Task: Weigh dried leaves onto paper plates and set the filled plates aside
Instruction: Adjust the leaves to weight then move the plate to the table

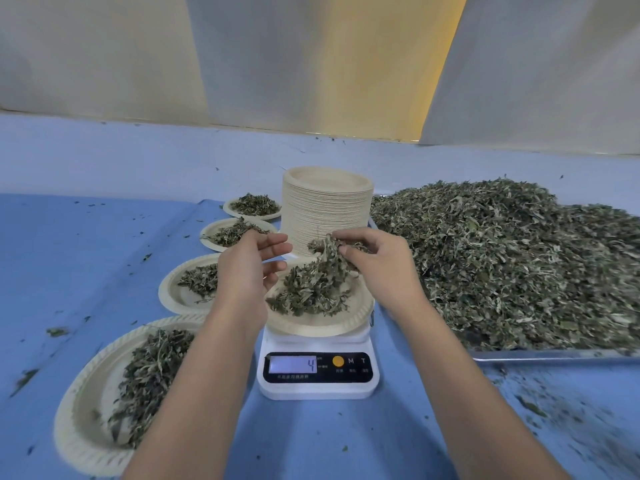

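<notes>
Blue table cloth [86,244] beneath scale [317,374]; leaf clump [329,252] pinched by right hand [377,268] above plate [322,322]; left hand [247,268] held beside, fingers relaxed.

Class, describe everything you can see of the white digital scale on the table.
The digital scale has a white body, apparently plastic, with rounded corners, standing level on the blue table cover. Its black front panel holds a lit display reading 4, a round orange button and keys marked M and T. A paper plate heaped with dried leaves sits on its platform, hiding most of it. The left hand and right hand are above, not touching it.
</notes>
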Action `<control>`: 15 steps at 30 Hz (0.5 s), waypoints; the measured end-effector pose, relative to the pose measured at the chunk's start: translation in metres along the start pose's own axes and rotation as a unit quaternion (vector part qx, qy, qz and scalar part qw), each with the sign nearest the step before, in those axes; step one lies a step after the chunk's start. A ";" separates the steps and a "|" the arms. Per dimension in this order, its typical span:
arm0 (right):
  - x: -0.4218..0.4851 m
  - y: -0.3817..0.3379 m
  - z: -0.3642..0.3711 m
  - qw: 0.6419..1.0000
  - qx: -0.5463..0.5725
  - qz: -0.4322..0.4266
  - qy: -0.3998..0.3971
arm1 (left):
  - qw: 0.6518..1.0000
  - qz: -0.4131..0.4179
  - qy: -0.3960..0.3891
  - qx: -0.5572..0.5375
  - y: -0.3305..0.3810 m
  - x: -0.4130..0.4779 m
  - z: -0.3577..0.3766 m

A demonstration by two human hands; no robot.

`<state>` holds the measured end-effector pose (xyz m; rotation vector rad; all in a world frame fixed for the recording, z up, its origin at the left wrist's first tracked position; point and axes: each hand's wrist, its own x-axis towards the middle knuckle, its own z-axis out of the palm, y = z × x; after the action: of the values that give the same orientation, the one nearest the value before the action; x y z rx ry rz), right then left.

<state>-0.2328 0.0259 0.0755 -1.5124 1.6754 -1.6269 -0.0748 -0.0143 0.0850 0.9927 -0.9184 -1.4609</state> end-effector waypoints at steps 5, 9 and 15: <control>0.004 -0.003 -0.002 0.990 0.139 0.000 0.024 | 1.000 0.003 0.004 0.003 -0.001 0.000 0.000; 0.004 -0.004 -0.001 0.985 0.168 -0.007 0.028 | 1.000 0.002 0.003 0.005 -0.002 -0.001 0.000; 0.004 -0.004 -0.001 0.984 0.177 -0.018 0.034 | 1.000 0.000 0.005 0.003 -0.002 0.000 0.000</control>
<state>-0.2330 0.0242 0.0811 -1.3286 1.3073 -1.8944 -0.0750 -0.0139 0.0831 1.0031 -0.9158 -1.4539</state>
